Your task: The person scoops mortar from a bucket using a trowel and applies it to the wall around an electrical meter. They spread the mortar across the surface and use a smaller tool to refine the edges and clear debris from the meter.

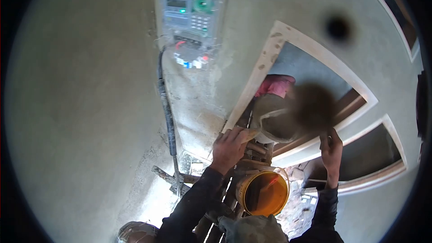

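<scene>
On the pale plastered wall at left hangs a clear-cased electricity meter, a ridged grey conduit running down below it. The left hand has its fingers bent in a narrow grip at a small tan edge, beside a grey open-mouthed container. Below that container sits a round yellow bucket. Farther right, the right hand curls narrowly; a dark blur hides whether it holds anything.

Matt, fairly smooth grey-green wall; glossy clear plastic-looking meter cover; ribbed dark conduit.
</scene>
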{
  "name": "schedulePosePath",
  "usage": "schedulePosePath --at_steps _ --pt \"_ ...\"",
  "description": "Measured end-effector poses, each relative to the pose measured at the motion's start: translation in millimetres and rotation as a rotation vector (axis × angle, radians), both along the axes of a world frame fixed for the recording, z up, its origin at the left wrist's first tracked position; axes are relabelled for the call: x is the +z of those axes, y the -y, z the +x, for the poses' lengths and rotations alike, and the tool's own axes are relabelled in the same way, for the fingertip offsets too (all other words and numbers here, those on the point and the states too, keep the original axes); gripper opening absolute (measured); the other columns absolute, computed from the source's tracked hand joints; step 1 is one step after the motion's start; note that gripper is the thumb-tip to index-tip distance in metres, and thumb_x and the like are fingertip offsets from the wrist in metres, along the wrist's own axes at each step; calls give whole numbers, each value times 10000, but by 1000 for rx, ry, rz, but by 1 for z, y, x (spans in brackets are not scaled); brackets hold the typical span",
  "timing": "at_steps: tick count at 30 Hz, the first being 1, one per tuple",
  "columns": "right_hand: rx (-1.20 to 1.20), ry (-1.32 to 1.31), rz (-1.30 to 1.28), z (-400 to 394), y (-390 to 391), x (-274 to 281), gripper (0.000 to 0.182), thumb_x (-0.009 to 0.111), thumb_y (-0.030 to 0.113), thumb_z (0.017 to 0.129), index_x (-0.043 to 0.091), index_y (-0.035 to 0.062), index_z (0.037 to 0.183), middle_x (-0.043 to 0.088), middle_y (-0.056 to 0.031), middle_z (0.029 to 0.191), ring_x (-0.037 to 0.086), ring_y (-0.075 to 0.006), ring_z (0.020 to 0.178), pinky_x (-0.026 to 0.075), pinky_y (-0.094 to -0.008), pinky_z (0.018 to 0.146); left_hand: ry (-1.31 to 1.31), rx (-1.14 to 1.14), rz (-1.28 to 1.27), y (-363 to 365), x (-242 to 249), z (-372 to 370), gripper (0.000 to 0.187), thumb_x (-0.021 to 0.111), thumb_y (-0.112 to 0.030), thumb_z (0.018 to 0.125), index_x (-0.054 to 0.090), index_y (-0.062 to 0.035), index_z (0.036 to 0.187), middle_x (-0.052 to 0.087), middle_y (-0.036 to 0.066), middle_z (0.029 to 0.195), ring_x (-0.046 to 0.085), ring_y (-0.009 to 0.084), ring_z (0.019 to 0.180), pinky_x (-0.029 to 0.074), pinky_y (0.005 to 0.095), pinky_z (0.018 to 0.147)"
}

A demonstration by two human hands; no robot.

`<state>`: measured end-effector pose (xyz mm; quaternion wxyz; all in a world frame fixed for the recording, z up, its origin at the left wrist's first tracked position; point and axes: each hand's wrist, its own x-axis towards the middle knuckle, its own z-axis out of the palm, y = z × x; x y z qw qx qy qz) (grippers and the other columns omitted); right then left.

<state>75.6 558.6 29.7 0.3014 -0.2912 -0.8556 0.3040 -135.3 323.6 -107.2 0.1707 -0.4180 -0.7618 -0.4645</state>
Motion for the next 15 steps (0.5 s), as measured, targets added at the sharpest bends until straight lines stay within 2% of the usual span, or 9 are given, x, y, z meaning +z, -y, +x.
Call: schedulePosePath --at_steps 1,2,4,5,8,11,15 --pt "39 -34 -48 -5 9 7 290 648 56 995 624 -4 1277 589 37 803 479 -32 642 395 -217 558 24 4 9 -1 0 2 339 760 -136 800 649 -123 1120 689 50 1104 681 292 963 557 424 826" --pt "62 -26 -38 -16 13 7 290 648 56 995 624 -4 1277 589 37 803 479 -32 642 395 -217 558 31 27 20 -2 -2 5 339 760 -136 800 649 -123 1120 689 50 1104 681 292 963 557 424 826" --pt "218 -236 -84 -38 22 6 239 668 -5 964 610 -5 1196 615 19 867 515 -41 738 423 -200 647 122 -3 33 -7 -5 9 328 761 -145 807 634 -121 1108 677 56 1058 679 301 961 566 421 800" --pt "262 -239 -78 -53 35 15 221 674 -54 940 586 -7 1137 640 5 930 543 -61 816 437 -204 715 102 -3 47 -7 -4 10 348 759 -148 813 611 -125 1127 661 62 1039 681 297 960 573 419 759" --pt "335 -210 293 -98 56 43 164 665 16 966 635 -15 1125 665 -33 873 566 -81 774 458 -232 712 96 -5 66 -8 -5 14 372 750 -153 815 596 -129 1153 654 61 1060 685 283 964 574 413 745" --pt "397 -287 485 -146 75 74 171 679 51 964 657 -14 1121 691 -61 860 565 -92 745 470 -243 708 122 -3 32 -7 -5 17 393 737 -158 818 582 -134 1178 647 59 1078 685 280 982 571 414 775" --pt "419 -297 596 -194 75 102 209 700 46 944 658 -15 1140 726 -74 892 585 -101 754 483 -256 717 129 9 51 -5 -3 20 392 729 -161 818 584 -136 1181 644 58 1076 686 280 988 569 413 791"
